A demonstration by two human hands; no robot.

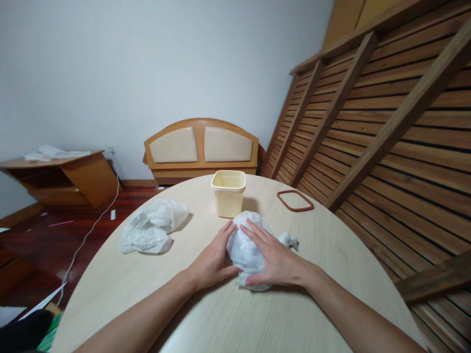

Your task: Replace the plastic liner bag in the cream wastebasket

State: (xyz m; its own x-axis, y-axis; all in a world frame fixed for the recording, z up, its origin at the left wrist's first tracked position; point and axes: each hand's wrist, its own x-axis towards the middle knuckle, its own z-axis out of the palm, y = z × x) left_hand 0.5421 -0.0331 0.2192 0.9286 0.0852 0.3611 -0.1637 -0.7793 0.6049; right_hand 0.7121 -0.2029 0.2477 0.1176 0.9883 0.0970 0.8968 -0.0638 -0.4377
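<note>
On the table's near middle lies a crumpled white plastic bag (247, 255), bunched into a rounded bundle. My left hand (214, 257) cups its left side with the fingers pointing forward. Over its right side and top presses my right hand (275, 257), fingers slightly spread. What is inside the bag, if anything, cannot be made out. A knotted or twisted end of whitish plastic (289, 240) pokes out to the right, beyond my right hand. Just past the bundle stands a pale yellow square tub (228, 201), upright and without a lid.
A second crumpled white plastic bag (152, 228) lies to the left on the round table (206, 323). A brown rounded-square ring (295, 201) rests at the back right. Slatted wooden panels (386, 147) lean along the right, and a headboard (201, 147) stands behind.
</note>
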